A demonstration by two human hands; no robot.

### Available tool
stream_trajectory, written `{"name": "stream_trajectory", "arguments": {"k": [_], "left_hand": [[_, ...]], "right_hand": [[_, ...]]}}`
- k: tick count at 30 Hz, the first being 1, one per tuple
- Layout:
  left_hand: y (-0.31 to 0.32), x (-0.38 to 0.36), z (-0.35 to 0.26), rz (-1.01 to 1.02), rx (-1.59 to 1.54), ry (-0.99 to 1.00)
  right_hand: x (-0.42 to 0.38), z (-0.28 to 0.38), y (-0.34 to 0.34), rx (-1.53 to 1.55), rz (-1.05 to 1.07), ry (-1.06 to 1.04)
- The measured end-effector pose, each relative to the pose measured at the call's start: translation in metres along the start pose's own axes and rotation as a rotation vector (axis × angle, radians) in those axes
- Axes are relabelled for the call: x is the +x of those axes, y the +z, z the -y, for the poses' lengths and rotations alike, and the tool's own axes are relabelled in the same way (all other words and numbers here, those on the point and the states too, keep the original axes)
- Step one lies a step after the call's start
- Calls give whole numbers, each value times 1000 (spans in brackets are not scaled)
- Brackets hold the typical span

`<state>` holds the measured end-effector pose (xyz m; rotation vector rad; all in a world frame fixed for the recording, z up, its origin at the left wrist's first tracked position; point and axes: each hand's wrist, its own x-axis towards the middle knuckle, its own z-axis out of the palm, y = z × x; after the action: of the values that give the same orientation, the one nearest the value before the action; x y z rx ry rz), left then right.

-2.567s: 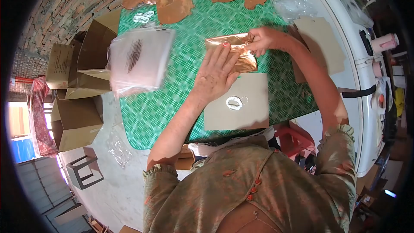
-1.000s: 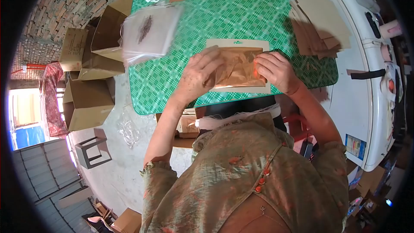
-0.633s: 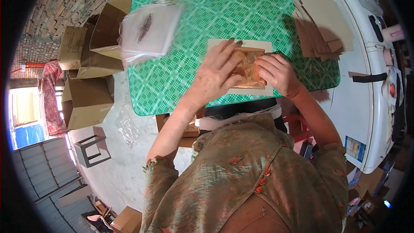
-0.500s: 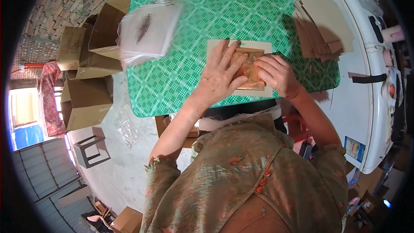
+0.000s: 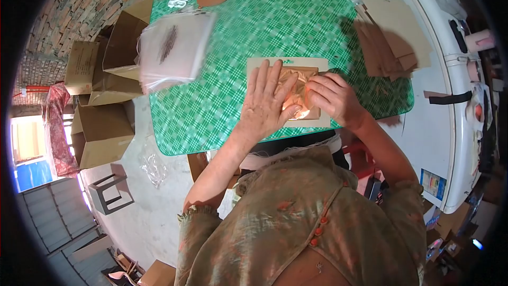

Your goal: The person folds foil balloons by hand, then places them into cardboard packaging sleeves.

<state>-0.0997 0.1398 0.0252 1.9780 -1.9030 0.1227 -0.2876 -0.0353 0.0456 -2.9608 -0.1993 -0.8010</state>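
Left of the card [image 5: 288, 92], off the table's [image 5: 211, 122] edge, stand three open cardboard boxes [image 5: 100, 132]. One stack of clear plastic bags [image 5: 172, 50] lies on the green checked cloth, up and left of the card. The single card lies flat near the table's front edge, its long axis running left to right. On it sits one folded piece of copper-coloured fabric [image 5: 297, 87]. The left hand [image 5: 264, 103] presses flat on the fabric, fingers spread and straight. The right hand [image 5: 330, 98] touches the fabric's right part, fingers curled onto it. Right of the card lies one fanned pile of brown cards [image 5: 394, 42].
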Motion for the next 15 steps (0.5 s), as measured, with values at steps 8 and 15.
{"name": "stream_trajectory", "arguments": {"k": [8,15], "left_hand": [[2,-1,-1,8,13,-9],[9,-3,2,27,51,-23]], "right_hand": [[5,33,-10,12,101,245],[14,56,30,24,264,496]]}}
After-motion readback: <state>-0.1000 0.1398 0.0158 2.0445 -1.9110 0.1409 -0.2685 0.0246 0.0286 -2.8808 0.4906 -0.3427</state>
